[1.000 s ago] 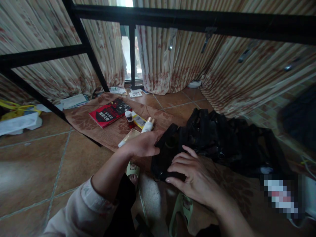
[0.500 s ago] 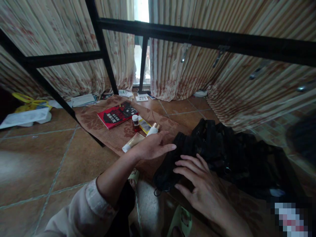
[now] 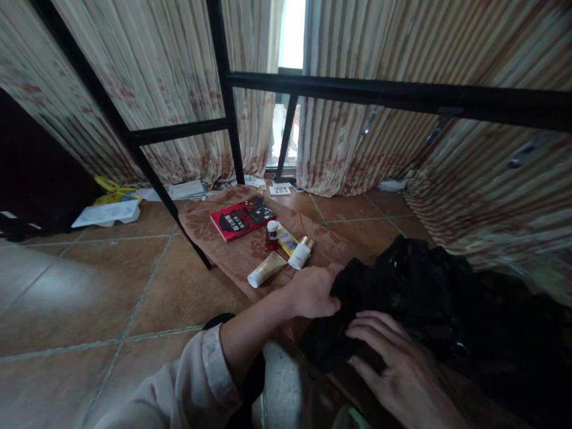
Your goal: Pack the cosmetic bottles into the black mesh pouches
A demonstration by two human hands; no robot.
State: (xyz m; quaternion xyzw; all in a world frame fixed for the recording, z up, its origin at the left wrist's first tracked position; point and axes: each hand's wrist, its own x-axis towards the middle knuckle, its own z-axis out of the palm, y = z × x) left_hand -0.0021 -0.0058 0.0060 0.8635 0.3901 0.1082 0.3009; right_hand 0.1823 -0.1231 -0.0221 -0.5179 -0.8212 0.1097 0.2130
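Beyond the left hand [image 3: 313, 292] on the black bag [image 3: 402, 280], tube [image 3: 267, 270], bottle [image 3: 272, 234], book [image 3: 242, 217].

We are looking at a black bag [image 3: 424, 286], a red and black book [image 3: 242, 217] and a brown floral mat [image 3: 241, 256]. We are seeing striped beige curtains [image 3: 170, 89] blotched red, and reddish-brown tiles [image 3: 89, 286].

Tiled floor [image 3: 89, 298], striped curtains [image 3: 170, 89] (daylight through gap), black frame [image 3: 357, 92].
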